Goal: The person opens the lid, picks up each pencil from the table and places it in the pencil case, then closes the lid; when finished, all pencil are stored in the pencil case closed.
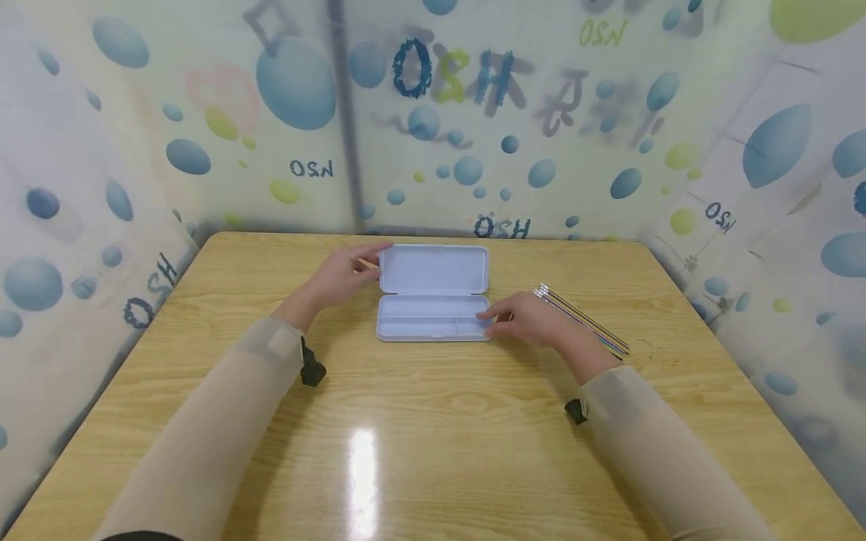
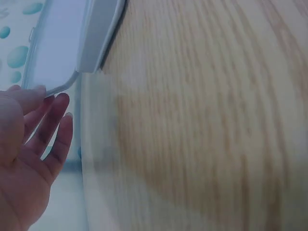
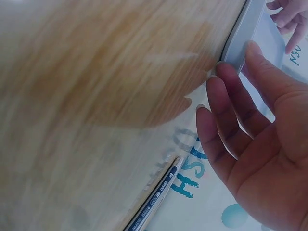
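Note:
A pale, shallow pencil case [image 1: 416,306] lies unfolded on the table, its lid [image 1: 434,268] tipped back on the far side. Dividers split the bare inside of its base into a long back compartment and two front ones. My left hand [image 1: 340,276] pinches the lid's left edge, thumb on the face and fingertips behind it in the left wrist view. At the opposite end, my right hand [image 1: 528,318] holds the base's right wall between thumb and forefinger. The other right fingers [image 3: 210,127] stay bent outside the case.
Several slim pencils [image 1: 590,324] lie side by side on the wooden table [image 1: 433,421], just right of the right hand and partly behind its wrist. Patterned curtains [image 1: 433,188] with blue and green drops surround the table's back and sides.

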The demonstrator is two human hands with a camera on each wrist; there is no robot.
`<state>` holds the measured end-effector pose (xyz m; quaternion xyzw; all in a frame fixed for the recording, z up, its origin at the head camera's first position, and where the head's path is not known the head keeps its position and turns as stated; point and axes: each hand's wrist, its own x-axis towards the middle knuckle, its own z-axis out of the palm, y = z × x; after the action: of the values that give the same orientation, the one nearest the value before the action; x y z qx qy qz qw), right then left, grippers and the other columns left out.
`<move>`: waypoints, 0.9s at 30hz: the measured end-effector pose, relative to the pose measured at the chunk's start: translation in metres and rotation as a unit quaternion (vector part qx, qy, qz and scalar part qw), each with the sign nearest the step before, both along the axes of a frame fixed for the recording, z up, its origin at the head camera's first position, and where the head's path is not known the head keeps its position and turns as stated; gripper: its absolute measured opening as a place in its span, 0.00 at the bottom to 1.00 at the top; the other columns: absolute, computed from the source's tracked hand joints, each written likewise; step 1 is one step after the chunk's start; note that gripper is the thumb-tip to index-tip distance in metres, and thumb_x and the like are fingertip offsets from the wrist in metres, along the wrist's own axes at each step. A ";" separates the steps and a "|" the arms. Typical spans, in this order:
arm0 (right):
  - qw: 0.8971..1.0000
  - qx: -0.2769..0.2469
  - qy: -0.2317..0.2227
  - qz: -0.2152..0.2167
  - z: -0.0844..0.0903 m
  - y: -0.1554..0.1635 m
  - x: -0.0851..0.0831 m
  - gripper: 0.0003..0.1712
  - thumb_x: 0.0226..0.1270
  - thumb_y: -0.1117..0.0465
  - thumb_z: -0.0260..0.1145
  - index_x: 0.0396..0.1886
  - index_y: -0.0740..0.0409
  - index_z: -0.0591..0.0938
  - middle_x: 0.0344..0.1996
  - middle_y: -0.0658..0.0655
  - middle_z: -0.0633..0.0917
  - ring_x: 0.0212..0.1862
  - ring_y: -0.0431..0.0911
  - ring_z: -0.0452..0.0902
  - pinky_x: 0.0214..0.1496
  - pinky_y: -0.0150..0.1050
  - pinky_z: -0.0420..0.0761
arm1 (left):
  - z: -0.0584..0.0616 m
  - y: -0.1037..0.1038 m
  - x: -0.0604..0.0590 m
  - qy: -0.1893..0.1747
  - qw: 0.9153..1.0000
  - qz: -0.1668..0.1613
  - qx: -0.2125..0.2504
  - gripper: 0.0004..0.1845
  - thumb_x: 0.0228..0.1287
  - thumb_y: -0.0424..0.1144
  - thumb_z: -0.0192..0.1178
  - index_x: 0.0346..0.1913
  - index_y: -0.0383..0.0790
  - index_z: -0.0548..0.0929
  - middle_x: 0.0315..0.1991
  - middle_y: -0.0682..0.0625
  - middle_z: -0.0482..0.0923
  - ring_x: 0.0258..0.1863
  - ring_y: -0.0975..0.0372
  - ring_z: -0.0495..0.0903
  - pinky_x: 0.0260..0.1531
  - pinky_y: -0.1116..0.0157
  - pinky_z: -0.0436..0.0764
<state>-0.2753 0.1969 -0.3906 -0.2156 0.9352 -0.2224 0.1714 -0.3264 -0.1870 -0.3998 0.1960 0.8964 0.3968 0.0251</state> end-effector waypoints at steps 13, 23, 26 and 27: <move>0.999 -0.013 -0.026 -0.019 0.001 0.000 0.001 0.21 0.77 0.52 0.75 0.67 0.46 0.90 0.36 0.51 0.87 0.38 0.44 0.73 0.42 0.38 0.75 | -0.011 0.000 -0.007 -0.047 0.997 -0.020 -0.061 0.38 0.85 0.38 0.60 0.89 0.46 0.58 0.51 0.37 0.87 0.41 0.52 0.85 0.43 0.58 0.83; 0.999 -0.012 -0.031 -0.027 0.002 0.001 0.002 0.21 0.77 0.52 0.76 0.66 0.45 0.90 0.37 0.50 0.87 0.38 0.44 0.72 0.42 0.38 0.74 | -0.017 0.000 -0.010 -0.103 0.993 -0.029 -0.057 0.38 0.88 0.43 0.54 0.91 0.51 0.52 0.30 0.48 0.84 0.22 0.60 0.73 0.30 0.64 0.75; 0.999 -0.015 -0.034 -0.027 0.001 0.001 0.001 0.21 0.77 0.52 0.75 0.66 0.45 0.90 0.35 0.50 0.86 0.36 0.44 0.71 0.41 0.38 0.73 | -0.018 -0.001 -0.009 -0.111 0.992 -0.032 -0.057 0.37 0.89 0.45 0.53 0.91 0.50 0.51 0.28 0.48 0.84 0.22 0.61 0.73 0.29 0.64 0.74; 0.999 -0.015 -0.034 -0.026 0.001 0.001 0.001 0.21 0.77 0.52 0.75 0.67 0.45 0.90 0.34 0.50 0.86 0.36 0.44 0.70 0.41 0.38 0.73 | -0.018 -0.001 -0.009 -0.116 0.991 -0.033 -0.057 0.37 0.89 0.46 0.52 0.91 0.51 0.51 0.27 0.49 0.84 0.21 0.61 0.73 0.29 0.64 0.75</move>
<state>-0.2744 0.1982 -0.3898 -0.1856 0.9307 -0.2484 0.1941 -0.3355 -0.1875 -0.4177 0.1761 0.9019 0.3638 0.1526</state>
